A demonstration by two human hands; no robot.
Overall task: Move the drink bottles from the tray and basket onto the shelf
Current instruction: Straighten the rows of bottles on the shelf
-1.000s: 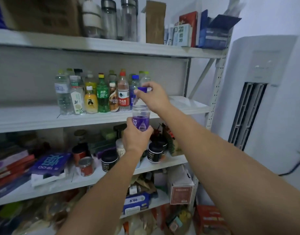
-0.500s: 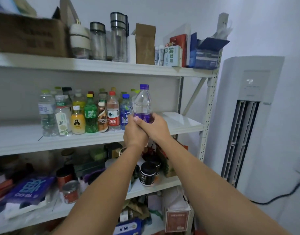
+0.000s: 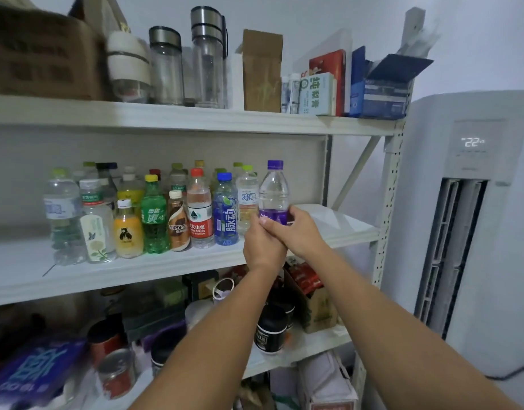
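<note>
A clear drink bottle [image 3: 273, 190] with a purple cap and purple label stands upright at the right end of a row of bottles on the middle shelf [image 3: 337, 229]. Both hands grip its lower part: my left hand [image 3: 262, 247] from the front left, my right hand [image 3: 296, 229] from the right, overlapping the left. Whether its base touches the shelf is hidden by the hands. Beside it stand a pale bottle [image 3: 247, 199], a blue bottle [image 3: 225, 211] and a red-capped water bottle [image 3: 199, 208]. No tray or basket is in view.
The upper shelf [image 3: 195, 118] carries glass flasks, cartons and a cardboard box. The lower shelf holds black jars [image 3: 271, 332], cans and boxes. A white standing air conditioner [image 3: 473, 208] is to the right. The shelf's right portion beyond the bottle is bare white board.
My right hand came down from the bottle's cap to its lower body. Both hands lifted the purple bottle from below shelf level to the right end of the bottle row.
</note>
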